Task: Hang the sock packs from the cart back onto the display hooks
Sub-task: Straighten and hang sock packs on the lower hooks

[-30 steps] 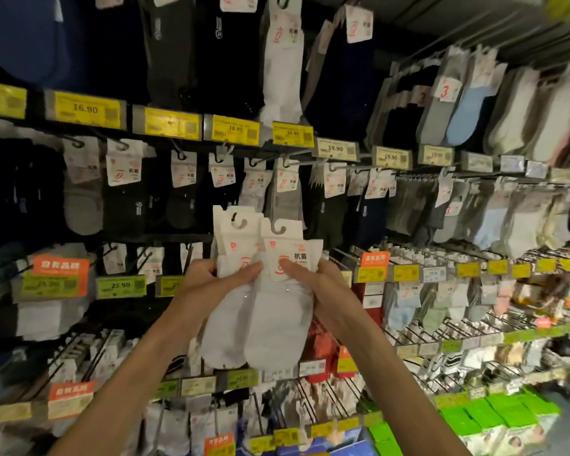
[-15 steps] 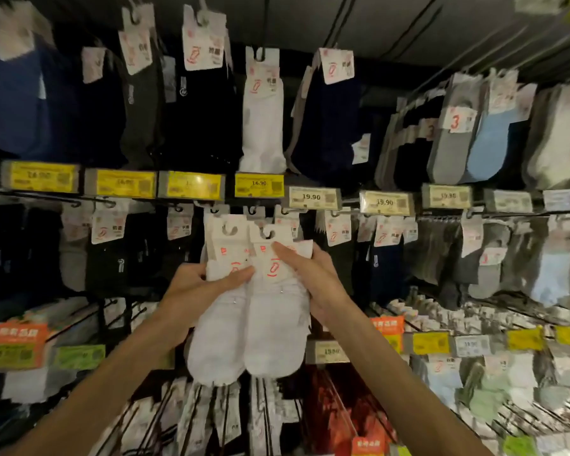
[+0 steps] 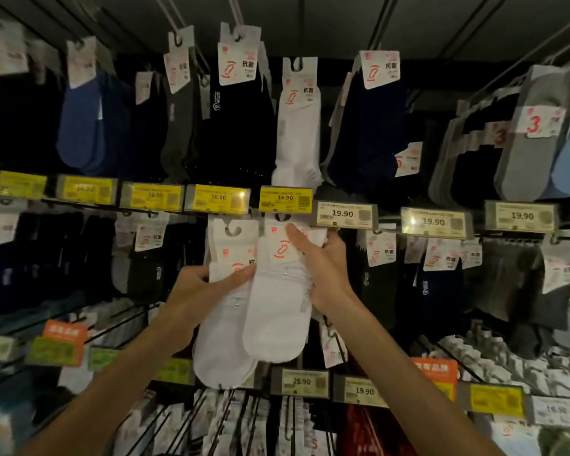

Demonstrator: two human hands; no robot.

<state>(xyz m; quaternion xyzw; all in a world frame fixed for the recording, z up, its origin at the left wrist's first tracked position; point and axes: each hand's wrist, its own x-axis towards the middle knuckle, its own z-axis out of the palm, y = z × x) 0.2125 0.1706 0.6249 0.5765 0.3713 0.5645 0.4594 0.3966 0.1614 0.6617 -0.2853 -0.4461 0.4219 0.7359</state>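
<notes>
Two white sock packs are raised in front of the display wall, side by side. My left hand (image 3: 204, 291) pinches the left white pack (image 3: 222, 324) by its card, thumb on the front. My right hand (image 3: 323, 268) grips the right white pack (image 3: 277, 311), whose card top reaches up just under the yellow 16.90 price tag (image 3: 285, 199). The hook behind that tag is hidden by the card. A matching white pack (image 3: 298, 126) hangs on the row above. The cart is out of view.
Rows of dark, blue and grey sock packs (image 3: 231, 120) hang from hooks all around. Price tag rails (image 3: 343, 213) run across at hand height and below. Bare hook wires (image 3: 119, 324) stick out at the lower left.
Both hands have lifted the two white packs higher, from below the price rail to right under the 16.90 tag. The view has tilted upward.
</notes>
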